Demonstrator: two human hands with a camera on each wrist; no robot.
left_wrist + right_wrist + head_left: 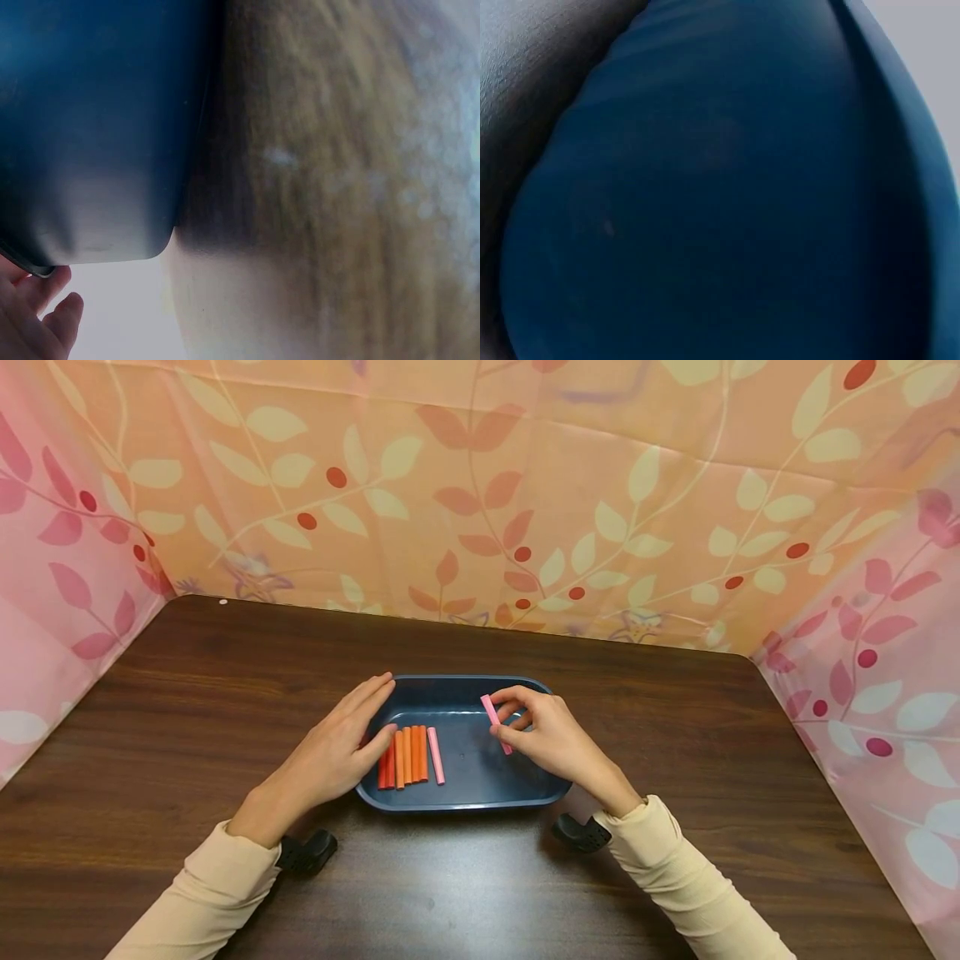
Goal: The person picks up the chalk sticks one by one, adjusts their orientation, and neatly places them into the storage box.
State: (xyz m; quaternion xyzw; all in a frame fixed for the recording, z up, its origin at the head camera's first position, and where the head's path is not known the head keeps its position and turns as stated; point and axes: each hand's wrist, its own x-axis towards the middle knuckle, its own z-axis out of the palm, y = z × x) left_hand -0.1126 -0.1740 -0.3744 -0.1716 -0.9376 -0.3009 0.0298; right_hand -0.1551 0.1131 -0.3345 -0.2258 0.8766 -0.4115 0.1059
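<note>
A dark blue tray (480, 795) with rounded corners sits on the table in the head view. My right hand (551, 735) pinches a slim pink stick (490, 710) between thumb and fingers over the tray's right half. My left hand (333, 747) lies along the tray's left rim with fingers extended, its thumb over the tops of the sticks. Side by side inside on the left are red sticks (386, 770) and several orange sticks (415, 756). Another pink stick (437, 757) stands slightly apart on their right. In the left wrist view, fingertips (64, 319) show at the tray's edge.
The dark wooden table (645, 727) extends around the tray. Behind it hangs a floral curtain (465, 502), with pink patterned cloth at both sides. Black wrist devices (581, 833) sit by both cuffs. The tray's blue wall (720, 187) fills most of the right wrist view.
</note>
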